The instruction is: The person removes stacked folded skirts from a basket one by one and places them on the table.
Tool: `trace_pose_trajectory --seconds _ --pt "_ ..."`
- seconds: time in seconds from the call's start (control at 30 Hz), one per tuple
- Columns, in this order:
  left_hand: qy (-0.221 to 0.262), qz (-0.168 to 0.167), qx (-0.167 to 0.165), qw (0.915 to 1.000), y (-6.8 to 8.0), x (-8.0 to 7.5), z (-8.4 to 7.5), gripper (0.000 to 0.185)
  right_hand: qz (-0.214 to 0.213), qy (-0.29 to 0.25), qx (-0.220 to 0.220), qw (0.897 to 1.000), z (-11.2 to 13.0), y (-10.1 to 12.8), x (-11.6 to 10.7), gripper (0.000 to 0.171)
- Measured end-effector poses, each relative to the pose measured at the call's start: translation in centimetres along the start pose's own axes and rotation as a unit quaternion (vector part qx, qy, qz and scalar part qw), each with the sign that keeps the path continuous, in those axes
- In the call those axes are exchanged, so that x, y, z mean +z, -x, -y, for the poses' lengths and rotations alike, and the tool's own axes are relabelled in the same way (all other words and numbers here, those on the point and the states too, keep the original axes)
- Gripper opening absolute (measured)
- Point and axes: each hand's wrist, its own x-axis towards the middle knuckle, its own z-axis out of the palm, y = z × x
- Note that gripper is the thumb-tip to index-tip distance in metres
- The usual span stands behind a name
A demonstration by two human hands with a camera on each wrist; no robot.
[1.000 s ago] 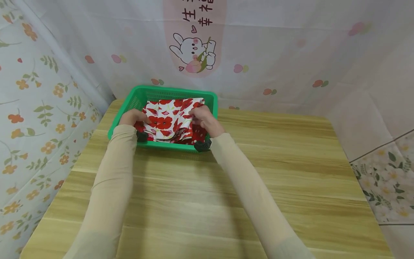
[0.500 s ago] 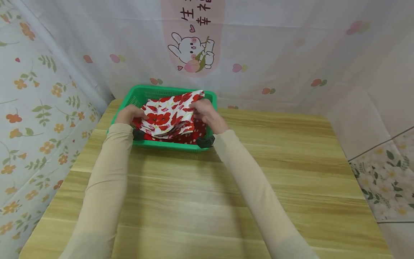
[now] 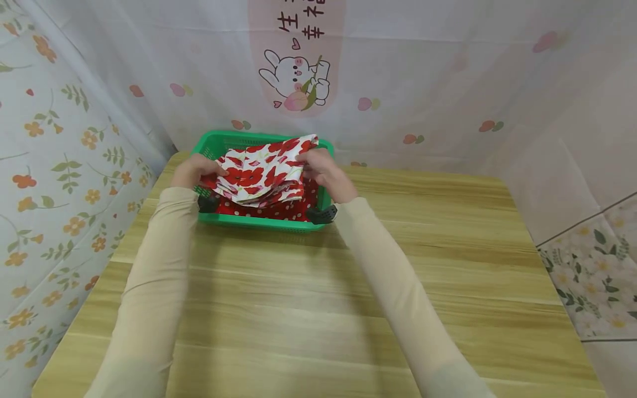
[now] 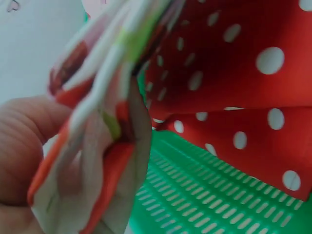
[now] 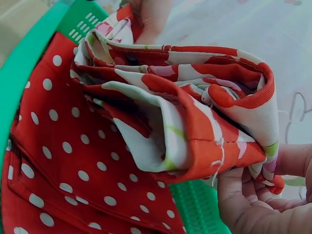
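Left hand (image 3: 191, 170) and right hand (image 3: 323, 171) grip the folded floral cloth (image 3: 261, 172), raised clear above the basket (image 3: 259, 223); the dotted cloth (image 3: 278, 210) remains inside.

The head view looks forward and down from above the counter (image 3: 308, 287), taking in both sleeves and the green basket (image 3: 259, 223) from afar. Each wrist view sits very close inside that basket, sharing the folded flowered cloth (image 3: 261, 174) and red dotted cloth (image 5: 73, 165).

Open wooden surface (image 3: 318, 309) in front of green basket (image 3: 259, 222), curtain walls (image 3: 423, 72) close behind and left, basket rim enclosing polka-dot cloth (image 3: 283, 209)
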Motion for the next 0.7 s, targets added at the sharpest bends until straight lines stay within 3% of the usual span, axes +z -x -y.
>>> trace_pose_trajectory --seconds 0.37,0.7 --pt "0.065 0.021 0.032 0.9971 2.6 -0.4 -2.2 0.068 0.03 -0.023 -0.025 0.999 0.9 1.3 -3.6 0.037" --pt "0.125 0.045 0.089 0.9871 5.1 1.4 -3.7 0.053 0.055 -0.023 -0.07 0.996 0.9 3.8 -7.6 0.043"
